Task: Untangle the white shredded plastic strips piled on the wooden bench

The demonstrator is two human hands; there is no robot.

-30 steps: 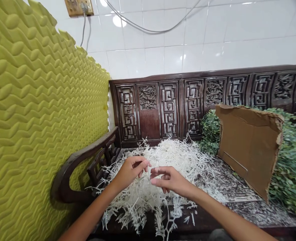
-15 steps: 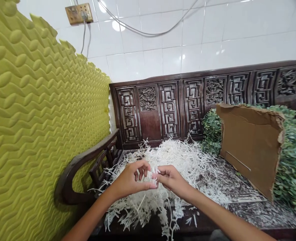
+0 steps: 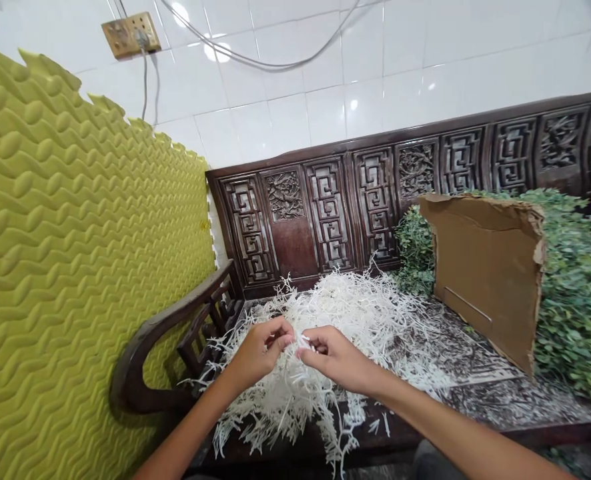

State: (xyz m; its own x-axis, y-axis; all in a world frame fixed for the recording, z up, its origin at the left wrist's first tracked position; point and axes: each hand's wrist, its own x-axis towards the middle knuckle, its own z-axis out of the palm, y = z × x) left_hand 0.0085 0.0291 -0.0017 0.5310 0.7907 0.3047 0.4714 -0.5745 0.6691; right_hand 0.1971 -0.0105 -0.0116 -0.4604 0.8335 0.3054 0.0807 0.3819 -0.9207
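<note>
My left hand (image 3: 261, 352) is closed in a pinch, thumb against fingers, on a thin white plastic twig whose outline blends into the pile. Just to its right, my right hand (image 3: 339, 359) grips short white plastic twigs (image 3: 303, 343) between thumb and curled fingers. The fingertips of both hands nearly meet. Below and behind them spreads a large tangled heap of white branching plastic twigs (image 3: 355, 303) on a dark wooden bench seat, some hanging over its front edge.
Right of the heap, a torn cardboard sheet (image 3: 485, 280) leans on bunches of green artificial foliage (image 3: 575, 307). A carved backrest (image 3: 295, 247) runs behind, with a curved armrest (image 3: 130, 367) at left. A yellow foam mat (image 3: 85, 267) stands upright beside it. Loose white bits lie along the front edge.
My left hand's thumb and fingers have come from a wide gap into a pinch. My right hand still holds white twigs. The view has shifted and tilted slightly.
</note>
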